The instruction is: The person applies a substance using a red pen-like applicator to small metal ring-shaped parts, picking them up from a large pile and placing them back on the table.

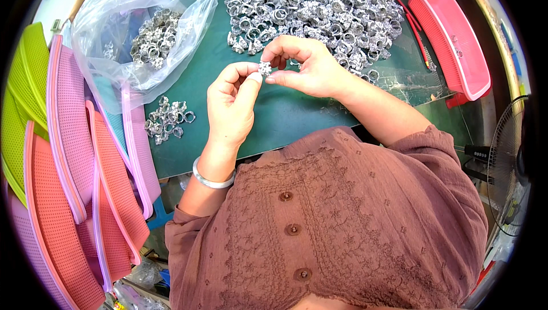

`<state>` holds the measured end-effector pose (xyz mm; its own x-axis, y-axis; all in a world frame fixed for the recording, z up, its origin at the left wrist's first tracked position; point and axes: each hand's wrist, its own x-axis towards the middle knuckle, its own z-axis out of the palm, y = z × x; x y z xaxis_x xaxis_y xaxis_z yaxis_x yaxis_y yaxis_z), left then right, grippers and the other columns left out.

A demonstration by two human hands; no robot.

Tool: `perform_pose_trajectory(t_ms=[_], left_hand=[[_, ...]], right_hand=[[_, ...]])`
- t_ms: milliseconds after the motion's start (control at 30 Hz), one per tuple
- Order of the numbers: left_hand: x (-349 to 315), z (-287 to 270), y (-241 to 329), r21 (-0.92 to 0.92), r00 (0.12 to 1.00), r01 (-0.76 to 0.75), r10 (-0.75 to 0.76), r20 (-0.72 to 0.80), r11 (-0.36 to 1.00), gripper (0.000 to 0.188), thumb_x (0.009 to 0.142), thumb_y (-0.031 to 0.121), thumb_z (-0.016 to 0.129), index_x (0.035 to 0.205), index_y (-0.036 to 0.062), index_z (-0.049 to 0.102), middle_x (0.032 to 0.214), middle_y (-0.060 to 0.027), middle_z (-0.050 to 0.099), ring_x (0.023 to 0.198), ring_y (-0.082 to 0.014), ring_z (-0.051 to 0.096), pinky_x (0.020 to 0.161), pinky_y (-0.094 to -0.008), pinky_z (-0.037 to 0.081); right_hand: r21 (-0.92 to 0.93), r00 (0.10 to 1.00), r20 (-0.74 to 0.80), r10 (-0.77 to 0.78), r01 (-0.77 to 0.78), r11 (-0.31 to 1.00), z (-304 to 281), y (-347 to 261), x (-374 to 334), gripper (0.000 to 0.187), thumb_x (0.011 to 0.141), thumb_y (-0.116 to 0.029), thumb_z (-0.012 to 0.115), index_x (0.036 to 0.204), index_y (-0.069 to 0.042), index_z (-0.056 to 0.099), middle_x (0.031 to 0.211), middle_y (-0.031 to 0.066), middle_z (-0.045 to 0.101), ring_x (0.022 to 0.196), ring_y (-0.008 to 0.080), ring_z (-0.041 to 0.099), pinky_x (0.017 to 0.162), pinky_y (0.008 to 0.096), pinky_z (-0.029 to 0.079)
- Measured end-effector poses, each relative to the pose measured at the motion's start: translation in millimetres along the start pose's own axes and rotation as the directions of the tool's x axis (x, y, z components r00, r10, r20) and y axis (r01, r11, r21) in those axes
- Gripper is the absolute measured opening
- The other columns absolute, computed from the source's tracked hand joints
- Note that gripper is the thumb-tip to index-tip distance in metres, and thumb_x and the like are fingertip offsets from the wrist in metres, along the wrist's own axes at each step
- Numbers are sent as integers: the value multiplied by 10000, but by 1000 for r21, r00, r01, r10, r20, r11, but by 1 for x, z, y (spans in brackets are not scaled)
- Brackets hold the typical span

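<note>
Between my two hands is a small silver ring (265, 69) with a flower-like, sparkling head. My left hand (233, 96) pinches it from the left with thumb and forefinger. From the right, my right hand (305, 67) has its thumb and fingertips closed at the same ring. Just beyond my hands a big heap of silver rings (314, 7) covers the far part of the green table. To the left of my left forearm lies a small group of similar rings (168, 119).
A clear plastic bag (200, 19) with more rings stands at the far left. Stacked baskets (68, 133) in green, purple and coral fill the left side. Red-handled pliers (419, 39) lie near a pink basket (451, 42) at the right. A fan (508, 161) stands beyond my right elbow.
</note>
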<state>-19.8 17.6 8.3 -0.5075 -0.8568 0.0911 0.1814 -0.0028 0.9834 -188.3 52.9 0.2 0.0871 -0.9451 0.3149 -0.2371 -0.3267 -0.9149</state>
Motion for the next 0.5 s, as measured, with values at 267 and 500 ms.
perform_pose_trajectory(t_ms=[267, 500], left_hand=[[0, 1, 1, 12, 1000, 16, -16, -9, 1000, 94, 828, 58, 548, 903, 28, 596, 803, 10, 590, 679, -46, 515, 606, -174, 396], [0, 0, 0, 16, 1000, 18, -18, -2, 1000, 88, 831, 57, 547, 898, 29, 596, 800, 12, 588, 680, -44, 513, 603, -172, 393]], right_hand=[[-30, 999, -8, -37, 37, 999, 1, 0, 0, 226, 705, -43, 675, 906, -30, 572, 844, 21, 561, 749, 93, 526, 690, 239, 440], [-52, 999, -9, -54, 53, 997, 1, 1, 0, 219, 706, -52, 675, 899, -33, 575, 840, 21, 562, 747, 97, 528, 691, 243, 441]])
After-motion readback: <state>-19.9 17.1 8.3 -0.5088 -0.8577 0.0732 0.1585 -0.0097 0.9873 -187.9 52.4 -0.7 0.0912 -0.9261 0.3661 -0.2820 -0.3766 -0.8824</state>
